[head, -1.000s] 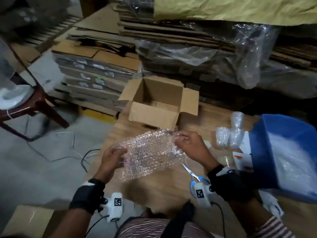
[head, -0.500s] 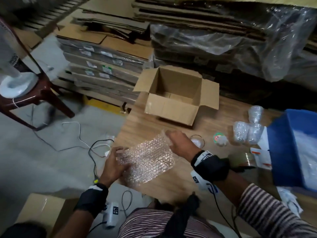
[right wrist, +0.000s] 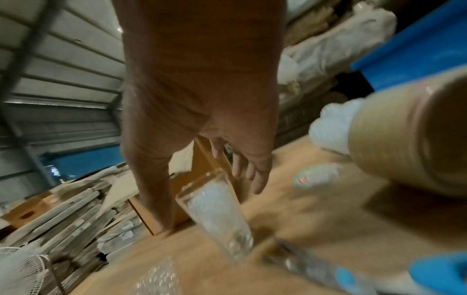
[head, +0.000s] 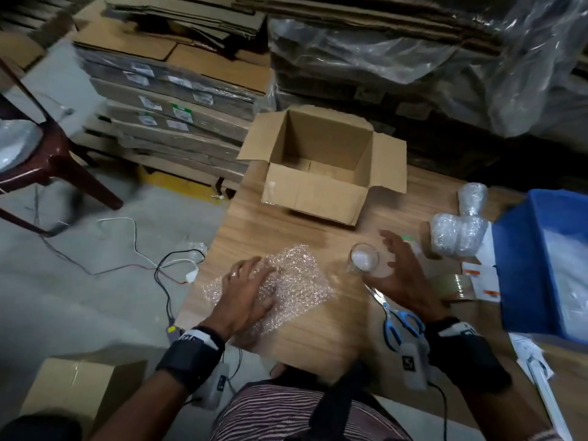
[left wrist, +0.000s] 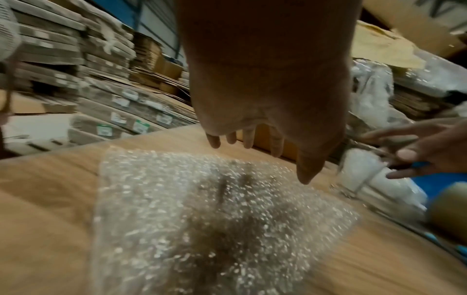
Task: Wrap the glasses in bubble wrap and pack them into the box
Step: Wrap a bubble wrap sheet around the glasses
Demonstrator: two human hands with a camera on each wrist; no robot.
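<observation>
A sheet of bubble wrap lies flat on the wooden table. My left hand rests on it, fingers straight and spread. To its right stands a clear glass with white stuffing inside. My right hand is open around the glass, thumb on one side and straight fingers on the other; no grip shows. An open cardboard box sits at the far side of the table, nothing visible inside.
Three wrapped glasses stand at the right beside a blue bin. Blue-handled scissors and a brown tape roll lie near my right wrist. Stacks of flat cardboard rise behind; cables trail off the table's left edge.
The bubble wrap, held up in both hands before, now lies flat on the table. My right hand let go of it and moved right to the glass; my left hand flattened onto the sheet.
</observation>
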